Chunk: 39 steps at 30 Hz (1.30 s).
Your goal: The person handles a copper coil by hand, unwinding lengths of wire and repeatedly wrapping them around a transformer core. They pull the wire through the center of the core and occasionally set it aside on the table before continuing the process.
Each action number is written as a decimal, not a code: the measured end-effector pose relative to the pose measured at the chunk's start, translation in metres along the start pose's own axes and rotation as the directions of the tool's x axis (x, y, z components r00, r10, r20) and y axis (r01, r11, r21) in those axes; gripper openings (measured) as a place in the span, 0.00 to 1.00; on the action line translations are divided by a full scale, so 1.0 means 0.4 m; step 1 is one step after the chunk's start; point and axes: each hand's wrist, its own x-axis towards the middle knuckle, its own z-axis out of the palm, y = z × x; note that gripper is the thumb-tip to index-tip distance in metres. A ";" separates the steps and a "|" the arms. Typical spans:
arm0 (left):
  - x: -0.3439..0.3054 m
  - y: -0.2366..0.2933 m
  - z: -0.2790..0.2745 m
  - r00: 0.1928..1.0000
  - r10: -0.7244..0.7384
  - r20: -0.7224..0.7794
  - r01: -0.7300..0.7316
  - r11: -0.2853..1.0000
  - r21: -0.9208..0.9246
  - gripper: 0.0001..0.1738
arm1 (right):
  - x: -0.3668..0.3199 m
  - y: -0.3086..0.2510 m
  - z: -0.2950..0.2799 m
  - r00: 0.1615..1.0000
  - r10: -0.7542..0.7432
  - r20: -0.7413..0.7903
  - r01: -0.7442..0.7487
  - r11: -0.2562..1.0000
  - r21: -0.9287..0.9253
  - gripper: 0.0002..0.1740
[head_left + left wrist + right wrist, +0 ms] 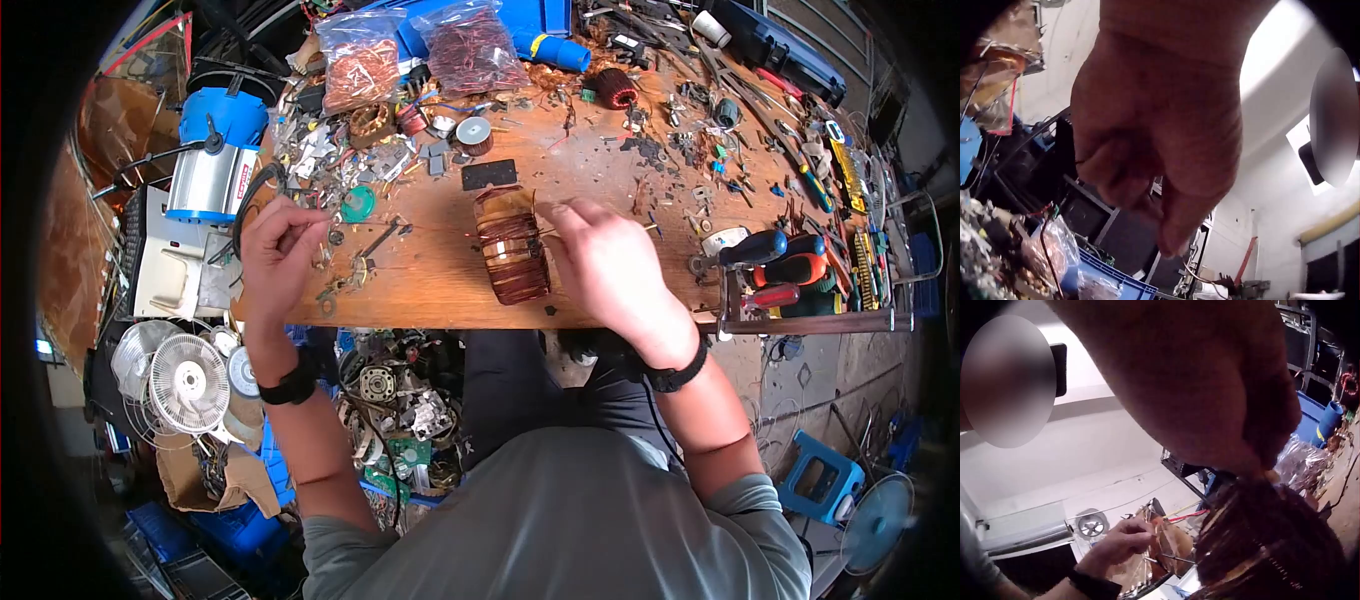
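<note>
A thick ring-shaped coil, wound with dark reddish copper wire and bands of amber tape, stands on the wooden bench near its front edge. My right hand is at the coil's right side, with curled fingers pinching at its winding wire. In the right wrist view, the right fingertips meet the top of the dark coil. Off to the left, my left hand is raised over the bench, apart from the coil, its fingers curled and thumb against index finger. I cannot tell whether a thin strand is between them.
Behind the coil lie a black plate, a wire spool and bags of copper scrap. A green disc and metal bits lie by the left hand. Screwdrivers stand in a rack at right. Fans stand below left.
</note>
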 end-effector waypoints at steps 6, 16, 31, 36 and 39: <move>0.024 0.027 -0.093 0.985 -0.126 0.114 0.096 0.967 0.237 0.15 | 0.006 0.051 0.018 0.998 0.005 0.061 -0.014 0.988 0.155 0.05; -0.087 -0.214 0.030 0.835 -0.311 0.455 0.479 0.002 -0.878 0.04 | 0.016 0.091 0.050 0.982 0.165 -0.092 -0.142 0.966 0.215 0.03; -0.110 -0.138 -0.007 0.904 -0.049 -0.426 0.341 0.683 0.646 0.17 | -0.017 0.078 -0.044 0.905 0.220 -0.364 -0.281 0.952 -0.124 0.17; -0.117 -0.065 0.072 0.923 -0.315 -0.221 0.356 0.918 0.177 0.22 | 0.012 -0.004 -0.014 0.995 0.085 0.055 -0.084 0.996 -0.035 0.19; -0.141 0.067 0.194 0.896 -0.366 -0.253 0.388 0.920 0.045 0.28 | 0.013 0.030 0.027 0.986 0.125 0.108 -0.126 0.992 0.002 0.12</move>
